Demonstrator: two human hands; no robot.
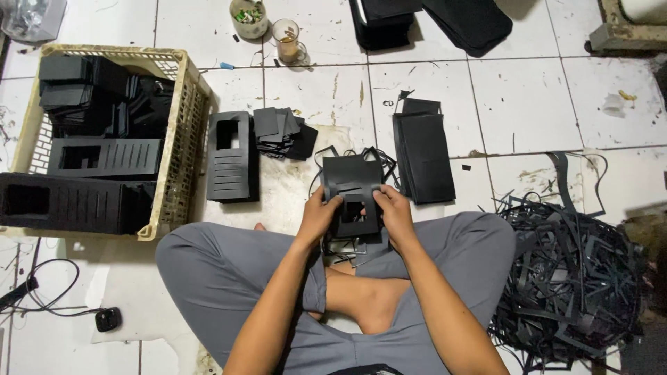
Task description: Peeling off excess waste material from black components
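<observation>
Centrally, a black die-cut sheet (pixel 352 191) with a rectangular window is held above the white tiled floor (pixel 528 104), just in front of the crossed legs in grey trousers (pixel 222 271). It is gripped from both sides: the left hand (pixel 318 217) is closed on its left edge, with the thumb laid over the front beside the window, and the right hand (pixel 394 214) is closed on its right edge in the same way. Beneath the sheet, loose black offcuts (pixel 347 250) are seen on the floor beside a bare foot (pixel 368 298).

Left of the held sheet, a stack of cut black panels (pixel 231 158) with a window and slits is laid flat, and just beside it a small heap of black squares (pixel 281 132) is fanned out. Further left of the sheet, a cream plastic basket (pixel 182 139) is filled with more black pieces and slotted panels. Right of the sheet, a pile of plain black sheets (pixel 422 156) is set down, and well beyond that a large tangle of black strips (pixel 566 278) is spread out. Beyond the sheet, away from the person, a glass (pixel 287 40) and a small cup (pixel 249 17) of oddments are placed near each other, with further black stacks (pixel 431 21) to their right. A black cable (pixel 35 292) and a small black device (pixel 108 319) lie well off to the left of the knees.
</observation>
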